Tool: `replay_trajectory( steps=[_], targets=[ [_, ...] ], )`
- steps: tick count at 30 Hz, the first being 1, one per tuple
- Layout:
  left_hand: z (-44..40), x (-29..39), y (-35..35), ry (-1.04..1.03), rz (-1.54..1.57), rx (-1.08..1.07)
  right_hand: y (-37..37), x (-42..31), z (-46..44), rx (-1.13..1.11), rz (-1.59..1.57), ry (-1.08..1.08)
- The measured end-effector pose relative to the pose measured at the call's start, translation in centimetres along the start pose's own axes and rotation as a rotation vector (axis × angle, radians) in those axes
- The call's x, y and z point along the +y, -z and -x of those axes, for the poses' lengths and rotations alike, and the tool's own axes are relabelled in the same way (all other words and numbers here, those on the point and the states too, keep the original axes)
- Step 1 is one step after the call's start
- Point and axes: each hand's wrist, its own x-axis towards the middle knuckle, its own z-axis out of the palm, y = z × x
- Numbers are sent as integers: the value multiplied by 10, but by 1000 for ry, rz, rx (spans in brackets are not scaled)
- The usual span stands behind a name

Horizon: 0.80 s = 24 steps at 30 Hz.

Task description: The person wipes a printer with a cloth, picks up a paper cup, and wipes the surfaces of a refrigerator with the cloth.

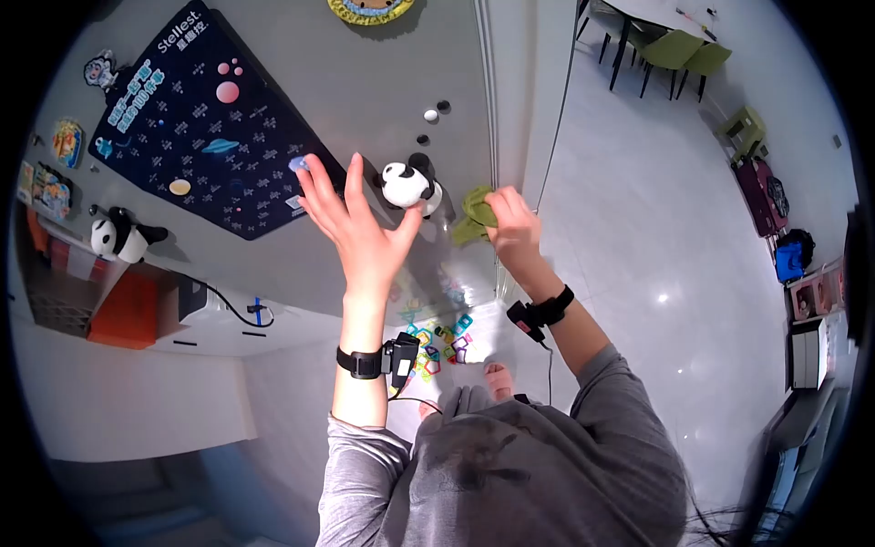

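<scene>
A green cloth (473,217) is bunched in my right hand (515,232), whose fingers are closed on it, close to the edge of the grey door panel (301,264). My left hand (365,232) is spread open in front of the panel. Its thumb overlaps the lower side of a black-and-white panda figure (406,185) on that panel; I cannot tell whether they touch. By the fingertips of this hand shows a small bluish-purple piece (297,164). Behind the fingers, a dark blue poster (210,137) with planets and white writing is on the panel.
Small round black and white magnets (431,116) dot the panel. Another panda figure (123,235) and several colourful magnets are at its left. Colourful plastic shapes (436,346) lie on the floor by my feet. Green chairs (672,50), a table and a suitcase (761,196) stand at right.
</scene>
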Motion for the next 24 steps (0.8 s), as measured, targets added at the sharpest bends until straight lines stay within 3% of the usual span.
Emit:
replay_trajectory(
  steps=[6,8,13,16,24],
  targets=[
    [0,-1,-2,11,-7,22,6,-9,13,19,-122,-203],
    [0,1,-2,19,-11,13,16,-18,15,183,-170,-258],
    [1,0,-3,-1,-8,18,34,-33,9,135,-111,-274],
    [1,-3,-5,-37,-2,24,35,-41,2,109,-99,-404],
    [2,-2,-2,-36,-35,-29,8,-42,4,224,67,-217]
  ],
)
